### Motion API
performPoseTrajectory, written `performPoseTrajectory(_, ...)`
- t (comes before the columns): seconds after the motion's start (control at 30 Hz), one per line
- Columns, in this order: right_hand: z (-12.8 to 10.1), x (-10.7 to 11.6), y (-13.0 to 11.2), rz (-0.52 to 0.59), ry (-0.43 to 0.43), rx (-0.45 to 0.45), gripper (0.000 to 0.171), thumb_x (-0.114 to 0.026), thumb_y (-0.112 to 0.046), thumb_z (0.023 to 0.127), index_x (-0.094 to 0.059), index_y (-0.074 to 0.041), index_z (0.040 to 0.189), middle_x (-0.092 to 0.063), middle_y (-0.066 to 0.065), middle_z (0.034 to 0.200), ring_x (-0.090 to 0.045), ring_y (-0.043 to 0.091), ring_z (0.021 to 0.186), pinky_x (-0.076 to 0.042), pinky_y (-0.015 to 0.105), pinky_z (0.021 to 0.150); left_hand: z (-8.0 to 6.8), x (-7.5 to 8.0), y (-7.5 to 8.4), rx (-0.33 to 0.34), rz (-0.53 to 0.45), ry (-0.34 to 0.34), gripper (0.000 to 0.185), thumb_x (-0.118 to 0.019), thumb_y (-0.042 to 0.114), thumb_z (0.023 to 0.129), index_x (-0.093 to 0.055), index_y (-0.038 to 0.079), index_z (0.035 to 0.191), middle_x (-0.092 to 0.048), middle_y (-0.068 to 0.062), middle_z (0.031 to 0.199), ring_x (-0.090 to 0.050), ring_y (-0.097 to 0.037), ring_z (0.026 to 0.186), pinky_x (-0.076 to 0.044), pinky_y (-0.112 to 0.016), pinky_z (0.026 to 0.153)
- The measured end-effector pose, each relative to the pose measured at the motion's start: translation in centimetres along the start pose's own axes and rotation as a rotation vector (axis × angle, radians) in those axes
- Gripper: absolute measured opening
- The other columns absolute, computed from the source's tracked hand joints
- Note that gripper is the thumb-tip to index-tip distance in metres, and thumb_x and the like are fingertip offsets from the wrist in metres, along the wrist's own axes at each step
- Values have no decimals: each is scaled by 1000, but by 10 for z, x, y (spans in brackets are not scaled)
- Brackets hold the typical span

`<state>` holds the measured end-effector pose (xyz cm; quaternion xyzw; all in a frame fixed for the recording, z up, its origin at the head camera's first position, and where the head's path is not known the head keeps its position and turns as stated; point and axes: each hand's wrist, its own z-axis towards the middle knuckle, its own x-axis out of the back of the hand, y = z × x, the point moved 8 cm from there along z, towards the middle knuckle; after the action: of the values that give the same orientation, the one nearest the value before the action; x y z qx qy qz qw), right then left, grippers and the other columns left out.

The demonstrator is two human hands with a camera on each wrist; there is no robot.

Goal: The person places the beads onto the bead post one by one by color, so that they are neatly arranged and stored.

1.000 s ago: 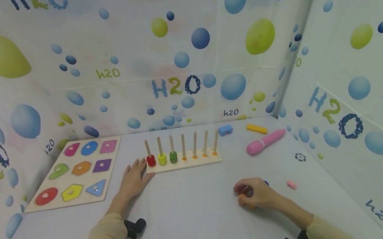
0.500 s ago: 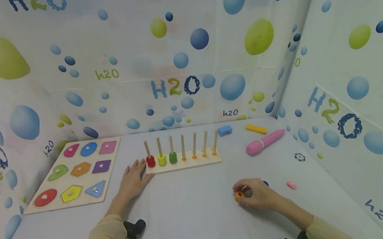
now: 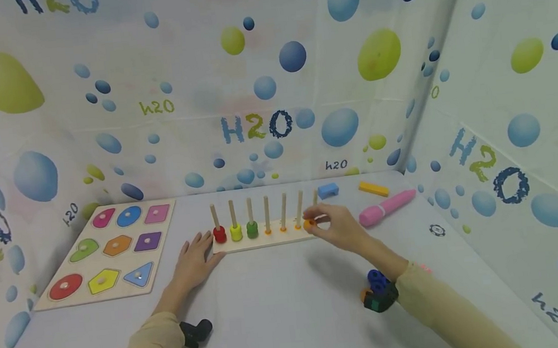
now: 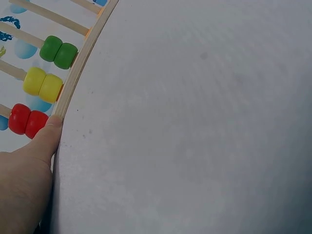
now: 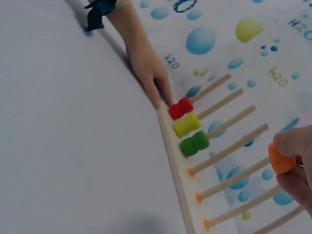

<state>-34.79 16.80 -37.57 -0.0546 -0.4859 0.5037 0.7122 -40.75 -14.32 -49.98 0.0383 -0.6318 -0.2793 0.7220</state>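
Note:
My right hand (image 3: 339, 227) pinches an orange bead (image 5: 281, 158) between thumb and fingers, up beside the right-hand pegs of a wooden peg board (image 3: 265, 242). Two red beads (image 4: 28, 120), two yellow beads (image 4: 43, 85) and two green beads (image 4: 58, 52) are stacked on the first three pegs from the left. The pegs right of them carry no beads. My left hand (image 3: 194, 263) rests at the board's left end, fingers fairly straight, with the thumb touching the front edge.
Blue beads (image 3: 377, 280) and an orange one lie under my right wrist, partly hidden by the strap. A shape puzzle board (image 3: 155, 230) lies at left. At back right are a blue block (image 3: 328, 190), a yellow bar (image 3: 373, 188) and a pink pen-shaped thing (image 3: 387, 207).
My right hand has lifted the orange bead off the table and carried it forward and left to the peg board, uncovering the blue beads. The left hand has stayed put.

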Motion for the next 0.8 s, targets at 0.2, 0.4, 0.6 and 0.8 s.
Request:
performPoseTrajectory(0.2,58,-16,-12,-7,38,29,31,-72,-4,82,-61,0,111,-67,8,105,-65,15,94,-53,22,81,0,0,1,-9,2,-10,70,-60,42,91,-41,-5,139,-37,-22,145,-23,-42,137,-8,-60,110)
performPoseTrajectory(0.4,95,-32,-14,-29,37,24,30,-70,-2,84,-60,1,112,-66,12,106,-65,17,94,-52,19,81,1,0,1,-8,-1,-2,70,-59,43,91,-41,-4,140,-37,-21,145,-23,-41,137,-8,-59,111)
performPoseTrajectory(0.6,106,-45,-7,-59,1,-7,25,-67,-2,86,-61,1,110,-67,10,103,-65,16,92,-51,17,82,0,-1,3,3,-8,-12,70,-59,43,91,-40,-4,140,-37,-21,146,-22,-41,138,-7,-58,111)
performPoseTrajectory(0.8,108,-50,-4,-74,-12,-17,27,-66,-3,87,-60,0,112,-67,10,104,-65,15,92,-51,17,81,-1,0,2,10,2,-16,71,-60,43,91,-40,-3,141,-36,-20,146,-21,-40,138,-7,-58,111)
